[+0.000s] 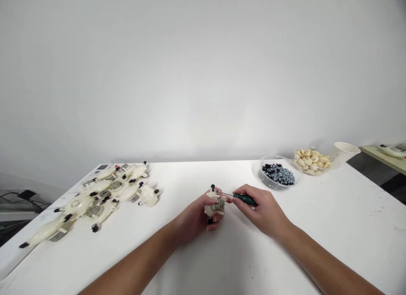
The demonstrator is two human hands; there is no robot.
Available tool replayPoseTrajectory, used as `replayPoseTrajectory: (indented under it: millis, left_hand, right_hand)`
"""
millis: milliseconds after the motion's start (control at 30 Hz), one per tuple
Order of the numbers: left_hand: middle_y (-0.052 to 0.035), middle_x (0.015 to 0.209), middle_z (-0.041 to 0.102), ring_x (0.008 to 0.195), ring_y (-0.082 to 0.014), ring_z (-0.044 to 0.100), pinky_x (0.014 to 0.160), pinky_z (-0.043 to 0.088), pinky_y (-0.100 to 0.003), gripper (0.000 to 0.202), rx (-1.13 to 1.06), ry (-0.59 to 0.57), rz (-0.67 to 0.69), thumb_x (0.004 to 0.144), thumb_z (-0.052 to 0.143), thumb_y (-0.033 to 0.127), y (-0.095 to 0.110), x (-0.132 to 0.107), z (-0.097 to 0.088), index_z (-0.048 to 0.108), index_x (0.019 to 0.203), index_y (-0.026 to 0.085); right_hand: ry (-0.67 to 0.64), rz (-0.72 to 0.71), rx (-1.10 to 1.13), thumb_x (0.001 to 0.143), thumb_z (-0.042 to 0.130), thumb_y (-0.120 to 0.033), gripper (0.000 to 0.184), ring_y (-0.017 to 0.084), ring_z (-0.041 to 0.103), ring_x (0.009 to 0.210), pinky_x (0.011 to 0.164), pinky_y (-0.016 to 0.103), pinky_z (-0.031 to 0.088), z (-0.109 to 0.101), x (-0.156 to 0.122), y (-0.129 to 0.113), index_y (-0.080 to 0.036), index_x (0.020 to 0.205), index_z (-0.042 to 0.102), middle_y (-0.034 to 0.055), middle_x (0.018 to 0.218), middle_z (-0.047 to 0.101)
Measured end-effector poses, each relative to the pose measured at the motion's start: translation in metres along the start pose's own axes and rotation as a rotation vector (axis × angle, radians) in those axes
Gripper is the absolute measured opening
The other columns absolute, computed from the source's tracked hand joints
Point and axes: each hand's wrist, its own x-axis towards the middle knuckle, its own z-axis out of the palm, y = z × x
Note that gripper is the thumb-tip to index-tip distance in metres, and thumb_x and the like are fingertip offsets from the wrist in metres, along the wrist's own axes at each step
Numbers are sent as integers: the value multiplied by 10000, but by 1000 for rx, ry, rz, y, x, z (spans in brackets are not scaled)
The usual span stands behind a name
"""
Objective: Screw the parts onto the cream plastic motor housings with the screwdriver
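My left hand (193,219) grips a cream plastic toy body (212,209) with a grey metal motor part (219,206) and small black ends at top and bottom. My right hand (261,210) holds a green-handled screwdriver (244,198) by its handle. Its thin shaft reaches left to the top of the toy body, and the tip is hidden or too small to make out. Both hands are close together near the middle of the white table (333,227).
Several similar cream toy bodies (104,197) lie heaped at the table's left. At the back stand a glass bowl (279,173) of screws and black pieces, a bowl of cream curved parts (312,161), and a white paper cup (345,152). Another table (385,156) lies beyond to the right.
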Motion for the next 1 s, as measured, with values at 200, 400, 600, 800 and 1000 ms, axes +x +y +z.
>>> replayPoseTrajectory:
  millis: [200, 400, 600, 800, 1000]
  left_hand:
    - [-6, 875, 516, 667, -122, 459, 523, 266, -236, 255, 74, -6, 40, 888, 603, 263, -1, -1, 1, 481, 1110, 228]
    - [-11, 915, 504, 692, -122, 463, 530, 281, -240, 230, 150, -2, 62, 898, 598, 280, -1, -1, 5, 500, 1097, 218]
    - [-4, 879, 490, 683, -121, 455, 521, 275, -236, 251, 158, 25, 66, 875, 633, 309, 0, -1, 8, 532, 1085, 216]
    - [4, 891, 495, 681, -117, 466, 524, 294, -234, 286, 156, 44, 64, 870, 664, 317, -1, -1, 9, 491, 1081, 231]
    - [2, 856, 507, 699, -129, 458, 559, 329, -243, 238, 250, 49, 96, 920, 619, 325, -3, -3, 8, 514, 1110, 226]
  right_hand:
    - [-2, 11, 16, 1008, 590, -458, 254, 168, 620, 650, 585, 280, 443, 1, 0, 0, -248, 995, 733, 17, 826, 746]
    - [4, 8, 22, 1010, 591, -456, 250, 162, 614, 652, 584, 275, 434, 0, 0, -1, -248, 988, 729, 5, 804, 730]
    - [15, 16, 38, 1008, 591, -467, 264, 164, 602, 646, 568, 272, 433, 0, 0, -2, -241, 978, 723, 13, 795, 724]
    - [-6, 26, 61, 1009, 587, -472, 264, 172, 616, 679, 551, 261, 446, 0, -1, -2, -248, 981, 724, 21, 819, 728]
    - [-22, 30, 103, 1009, 586, -472, 272, 177, 609, 689, 554, 263, 453, -1, 0, 0, -237, 995, 724, 30, 830, 727]
